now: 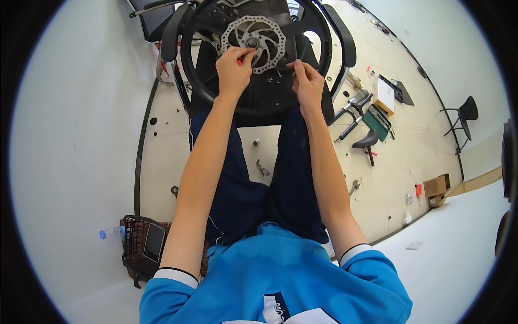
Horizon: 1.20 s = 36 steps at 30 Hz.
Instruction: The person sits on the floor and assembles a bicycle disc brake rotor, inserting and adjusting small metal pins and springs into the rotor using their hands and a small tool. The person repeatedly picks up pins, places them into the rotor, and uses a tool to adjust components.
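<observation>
A wheel with a black tyre (188, 62) lies flat on the chair in front of me. At its middle is a silver brake disc (279, 39) with drilled holes and curved spokes, around the hub (252, 43). My left hand (234, 73) is closed at the disc's near edge, fingertips pinched below the hub. A small red bit shows among its fingers; the rest is hidden. To the right of the disc, my right hand (309, 89) pinches a thin dark rod (304, 49). Several small screws (271, 80) lie on the dark surface below the disc.
Black armrests (342, 35) flank the wheel. On the floor to the right lie a suspension fork (353, 112), a green case (377, 122), a bicycle saddle (367, 139) and a wrench (354, 187). A black basket (135, 248) with a phone (155, 241) stands at the lower left, beside a bottle (112, 233).
</observation>
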Motion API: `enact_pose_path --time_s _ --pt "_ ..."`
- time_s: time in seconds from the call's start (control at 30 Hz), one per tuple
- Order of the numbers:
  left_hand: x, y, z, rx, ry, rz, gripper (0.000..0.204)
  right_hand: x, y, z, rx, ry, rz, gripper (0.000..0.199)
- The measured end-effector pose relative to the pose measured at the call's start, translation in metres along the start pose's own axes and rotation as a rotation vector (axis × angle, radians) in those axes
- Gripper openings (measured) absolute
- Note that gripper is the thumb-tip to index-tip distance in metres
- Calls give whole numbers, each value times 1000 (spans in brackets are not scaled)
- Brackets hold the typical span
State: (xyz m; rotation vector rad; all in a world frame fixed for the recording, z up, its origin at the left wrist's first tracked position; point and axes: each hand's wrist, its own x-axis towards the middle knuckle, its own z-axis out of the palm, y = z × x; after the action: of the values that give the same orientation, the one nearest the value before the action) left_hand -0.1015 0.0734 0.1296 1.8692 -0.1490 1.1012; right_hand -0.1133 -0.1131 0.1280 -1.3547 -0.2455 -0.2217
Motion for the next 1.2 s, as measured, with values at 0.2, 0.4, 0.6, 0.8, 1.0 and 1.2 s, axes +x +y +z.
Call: enact_pose_path --time_s 0.2,0.4,0.6,0.8,1.0,1.2 --pt "6 -6 5 4 30 191 10 13 -12 28 -137 -89 -249 24" --pt "-2 -7 6 -27 41 154 10 25 -10 45 -251 -104 -405 19" --pt "-6 -3 2 -50 25 78 11 33 -12 49 -298 -132 -460 19" --pt "-2 -4 5 -58 23 67 11 35 -15 50 -267 -136 -462 19" --pt "2 -7 5 -36 15 84 13 35 -17 49 -302 -151 -458 18" --pt "3 -5 4 -41 3 68 12 40 -23 47 -349 -195 -475 17"
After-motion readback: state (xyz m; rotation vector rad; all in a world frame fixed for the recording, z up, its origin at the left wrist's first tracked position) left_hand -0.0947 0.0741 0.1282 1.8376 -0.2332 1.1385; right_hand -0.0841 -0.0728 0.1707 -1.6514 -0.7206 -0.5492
